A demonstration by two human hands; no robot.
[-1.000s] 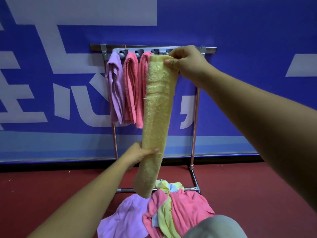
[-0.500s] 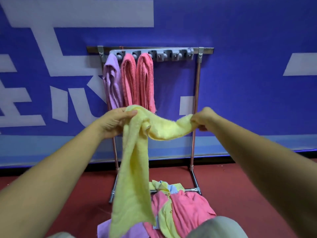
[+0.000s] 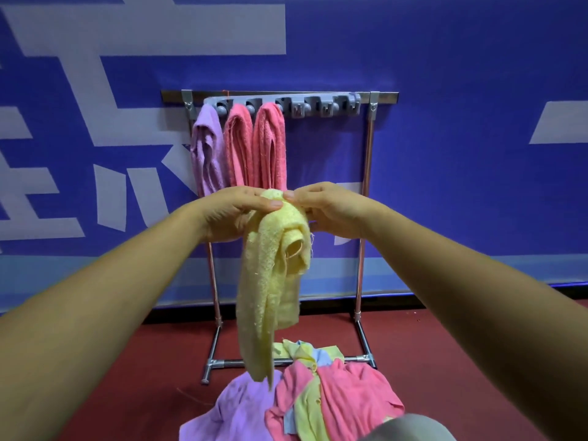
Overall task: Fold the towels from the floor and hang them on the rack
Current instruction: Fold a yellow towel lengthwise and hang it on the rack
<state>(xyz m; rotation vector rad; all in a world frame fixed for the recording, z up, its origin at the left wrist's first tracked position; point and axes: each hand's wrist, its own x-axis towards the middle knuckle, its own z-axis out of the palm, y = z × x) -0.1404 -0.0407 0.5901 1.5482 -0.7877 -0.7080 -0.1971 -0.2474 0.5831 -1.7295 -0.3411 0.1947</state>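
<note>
On the rack point(image 3: 381, 97), three towels point(image 3: 239, 144)

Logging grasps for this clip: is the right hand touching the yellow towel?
Touching. The head view shows the right hand pinching the yellow towel at its top fold.

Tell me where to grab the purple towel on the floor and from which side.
Pinch the purple towel at its free left edge, coming down from the left. Its right side seems to run under the pile's pink towel, and the held yellow towel dangles over its top.
</note>
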